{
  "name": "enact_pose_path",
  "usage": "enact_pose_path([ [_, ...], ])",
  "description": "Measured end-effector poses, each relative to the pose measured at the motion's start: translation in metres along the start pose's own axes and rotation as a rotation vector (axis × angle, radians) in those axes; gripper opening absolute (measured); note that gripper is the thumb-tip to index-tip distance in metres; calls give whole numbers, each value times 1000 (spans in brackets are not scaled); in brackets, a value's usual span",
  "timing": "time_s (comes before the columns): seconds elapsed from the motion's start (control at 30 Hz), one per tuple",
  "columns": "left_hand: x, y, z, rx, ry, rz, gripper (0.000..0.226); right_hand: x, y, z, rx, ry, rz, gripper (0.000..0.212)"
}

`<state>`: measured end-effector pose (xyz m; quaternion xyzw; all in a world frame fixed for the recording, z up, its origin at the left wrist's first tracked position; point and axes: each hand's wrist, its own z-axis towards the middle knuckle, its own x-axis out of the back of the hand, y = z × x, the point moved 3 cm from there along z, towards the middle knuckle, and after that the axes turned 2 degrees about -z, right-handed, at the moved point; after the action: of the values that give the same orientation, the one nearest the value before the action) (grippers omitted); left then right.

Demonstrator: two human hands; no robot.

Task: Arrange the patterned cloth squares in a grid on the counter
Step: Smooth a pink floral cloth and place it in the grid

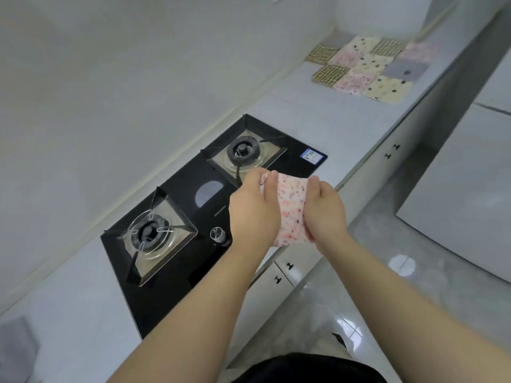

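Observation:
A pink speckled cloth square [292,208] hangs between both hands above the counter's front edge, beside the stove. My left hand [253,210] grips its left edge, with fingers curled over the top corner. My right hand [325,211] grips its right edge. Far off at the upper right, several patterned cloth squares [372,66] lie side by side in a grid on the white counter [304,120]: gold woven, pink floral, cream dotted and grey ones.
A black two-burner gas stove [193,217] is set into the counter below my hands, with a knob [217,234] at its front. A grey cloth [15,352] lies at the lower left. White cabinet doors and a glossy floor are on the right.

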<state>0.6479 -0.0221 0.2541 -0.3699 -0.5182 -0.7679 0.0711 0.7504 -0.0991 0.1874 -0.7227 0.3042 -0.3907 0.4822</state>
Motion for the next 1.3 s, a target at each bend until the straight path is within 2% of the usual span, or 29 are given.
enact_pose_path([
  [0.2,-70,40,42,46,-31,-114,16,62,-3,69,42,93,-51,34],
  [0.33,-118,45,70,101,-59,-166,17,88,-5,121,64,127,-129,36],
  [0.53,-184,47,145,119,-100,-223,22,93,-1,215,46,45,-311,41],
  [0.67,-230,45,199,258,-244,-306,23,99,-11,281,39,36,-407,35],
  [0.73,-246,50,220,296,-314,-361,32,106,-15,314,37,24,-472,32],
  [0.87,-269,65,263,171,-504,-398,55,120,-26,374,-28,35,-456,39],
  [0.93,-281,67,283,123,-624,-408,58,123,-31,398,-46,35,-446,43],
  [1.07,-302,57,325,212,-603,-362,36,110,-38,451,-90,-104,-379,40],
  [1.2,-327,49,378,274,-550,-238,47,84,-43,515,-177,-282,-304,27],
  [1.3,-348,35,427,311,-517,-147,61,57,-48,569,-146,-399,-272,22],
])
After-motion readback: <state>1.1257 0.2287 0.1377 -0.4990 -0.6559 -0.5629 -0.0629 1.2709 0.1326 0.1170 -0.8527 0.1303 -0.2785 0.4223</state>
